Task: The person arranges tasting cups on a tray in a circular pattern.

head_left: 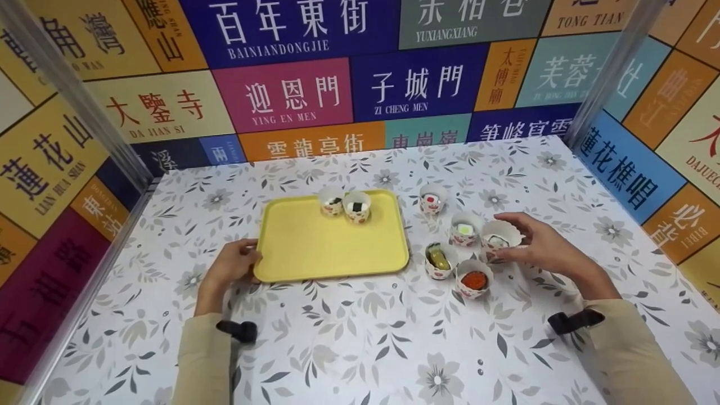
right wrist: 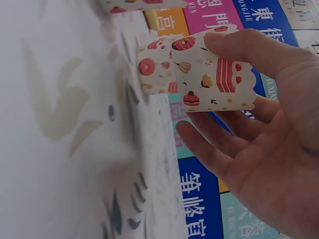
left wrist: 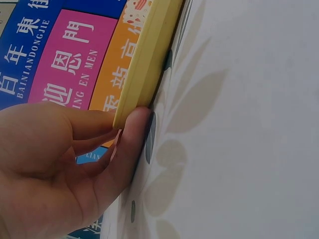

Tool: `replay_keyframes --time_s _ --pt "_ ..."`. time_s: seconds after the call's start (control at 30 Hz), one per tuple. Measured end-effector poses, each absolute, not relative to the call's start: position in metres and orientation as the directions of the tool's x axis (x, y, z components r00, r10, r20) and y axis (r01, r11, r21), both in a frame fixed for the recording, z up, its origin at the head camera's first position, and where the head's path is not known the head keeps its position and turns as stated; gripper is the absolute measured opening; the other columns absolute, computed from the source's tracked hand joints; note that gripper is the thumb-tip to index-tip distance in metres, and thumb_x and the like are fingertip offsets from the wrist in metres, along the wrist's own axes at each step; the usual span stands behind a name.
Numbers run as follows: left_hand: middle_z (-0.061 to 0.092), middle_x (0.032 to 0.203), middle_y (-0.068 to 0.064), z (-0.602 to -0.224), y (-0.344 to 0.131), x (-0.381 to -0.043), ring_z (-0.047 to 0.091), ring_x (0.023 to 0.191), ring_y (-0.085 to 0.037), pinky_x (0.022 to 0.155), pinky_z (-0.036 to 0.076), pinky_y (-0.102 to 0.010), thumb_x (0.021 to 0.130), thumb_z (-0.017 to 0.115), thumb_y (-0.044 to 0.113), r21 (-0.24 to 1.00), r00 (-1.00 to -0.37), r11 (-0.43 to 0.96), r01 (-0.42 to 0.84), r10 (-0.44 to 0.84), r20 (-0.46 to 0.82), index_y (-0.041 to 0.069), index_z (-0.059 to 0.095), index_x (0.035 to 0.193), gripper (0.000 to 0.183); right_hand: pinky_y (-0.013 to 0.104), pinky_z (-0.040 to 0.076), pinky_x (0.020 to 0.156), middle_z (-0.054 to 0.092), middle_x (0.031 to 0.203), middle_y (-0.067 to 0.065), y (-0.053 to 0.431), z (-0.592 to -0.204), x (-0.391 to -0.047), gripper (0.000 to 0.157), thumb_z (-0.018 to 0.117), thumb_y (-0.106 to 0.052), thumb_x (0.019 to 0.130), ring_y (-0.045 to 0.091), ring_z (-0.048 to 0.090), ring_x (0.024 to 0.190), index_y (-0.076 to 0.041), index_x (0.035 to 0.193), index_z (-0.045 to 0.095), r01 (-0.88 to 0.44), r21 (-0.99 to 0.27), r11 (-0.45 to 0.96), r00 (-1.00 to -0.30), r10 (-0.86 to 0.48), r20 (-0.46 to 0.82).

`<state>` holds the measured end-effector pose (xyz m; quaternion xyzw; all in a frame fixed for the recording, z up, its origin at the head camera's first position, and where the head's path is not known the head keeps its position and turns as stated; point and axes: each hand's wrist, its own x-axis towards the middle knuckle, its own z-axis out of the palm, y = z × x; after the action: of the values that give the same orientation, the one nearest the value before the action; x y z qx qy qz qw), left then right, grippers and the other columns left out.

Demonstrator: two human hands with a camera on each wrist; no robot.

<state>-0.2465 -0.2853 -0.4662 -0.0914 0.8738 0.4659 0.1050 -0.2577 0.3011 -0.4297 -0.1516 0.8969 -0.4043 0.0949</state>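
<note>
Pinching the yellow tray [head_left: 320, 244] at its left edge, by the near corner, with our left hand [head_left: 232, 265], narrow grip, thumb and fingers on the rim. Our right hand [head_left: 543, 243] holds a patterned paper cup [head_left: 502, 237] right of the tray, thumb one side, fingers the other, cup looking raised off the floral cloth [head_left: 337, 349] in the right-wrist view. We see two cups with black-and-white contents [head_left: 358, 209] on the tray's far side, and four more cups [head_left: 473, 281] grouped between tray and right hand.
</note>
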Motion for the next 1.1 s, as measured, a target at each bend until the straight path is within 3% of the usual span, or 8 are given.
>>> replay_keyframes --time_s 0.2,0.43,0.63,0.83,1.1 --pt "0.057 0.133 -0.032 -0.467 -0.284 -0.247 0.068 0.081 -0.015 0.065 0.061 -0.029 0.103 0.046 0.008 0.81 -0.967 0.538 -0.235 -0.049 -0.248 -0.004 0.042 0.149 0.047 0.064 0.041 0.108 0.031 0.161 0.021 0.291 -0.417 -0.257 0.079 0.077 -0.031 0.089 0.054 0.023 0.147 -0.01 0.153 0.037 -0.186 -0.763 0.619 -0.942 -0.334 -0.041" --pt "0.058 0.133 -0.03 -0.468 -0.283 -0.247 0.067 0.083 -0.016 0.065 0.06 -0.028 0.103 0.047 0.009 0.801 -0.963 0.541 -0.255 -0.07 -0.259 -0.003 0.044 0.148 0.047 0.068 0.031 0.114 0.028 0.162 0.023 0.275 -0.406 -0.259 0.077 0.076 -0.032 0.09 0.054 0.021 0.147 -0.009 0.153 0.036 -0.169 -0.75 0.639 -0.95 -0.308 -0.049" --pt "0.057 0.133 -0.03 -0.468 -0.283 -0.246 0.067 0.084 -0.016 0.066 0.06 -0.027 0.103 0.046 0.009 0.804 -0.964 0.54 -0.251 -0.068 -0.256 -0.003 0.044 0.148 0.046 0.065 0.037 0.112 0.028 0.162 0.022 0.261 -0.399 -0.262 0.08 0.077 -0.032 0.089 0.053 0.022 0.148 -0.008 0.153 0.036 -0.171 -0.767 0.618 -0.951 -0.308 -0.036" --pt "0.058 0.131 -0.03 -0.468 -0.284 -0.247 0.067 0.083 -0.016 0.066 0.06 -0.027 0.103 0.047 0.009 0.801 -0.964 0.544 -0.25 -0.063 -0.258 -0.004 0.044 0.148 0.047 0.065 0.034 0.114 0.029 0.162 0.02 0.243 -0.391 -0.266 0.081 0.077 -0.036 0.088 0.051 0.023 0.148 -0.009 0.153 0.037 -0.156 -0.767 0.622 -0.955 -0.294 -0.044" --pt "0.057 0.133 -0.03 -0.468 -0.286 -0.247 0.068 0.082 -0.015 0.066 0.06 -0.028 0.104 0.047 0.009 0.806 -0.966 0.54 -0.24 -0.053 -0.253 -0.004 0.042 0.149 0.047 0.062 0.027 0.12 0.024 0.164 0.022 0.214 -0.384 -0.27 0.088 0.076 -0.032 0.09 0.047 0.018 0.151 -0.006 0.157 0.025 -0.124 -0.801 0.585 -0.962 -0.268 -0.046"
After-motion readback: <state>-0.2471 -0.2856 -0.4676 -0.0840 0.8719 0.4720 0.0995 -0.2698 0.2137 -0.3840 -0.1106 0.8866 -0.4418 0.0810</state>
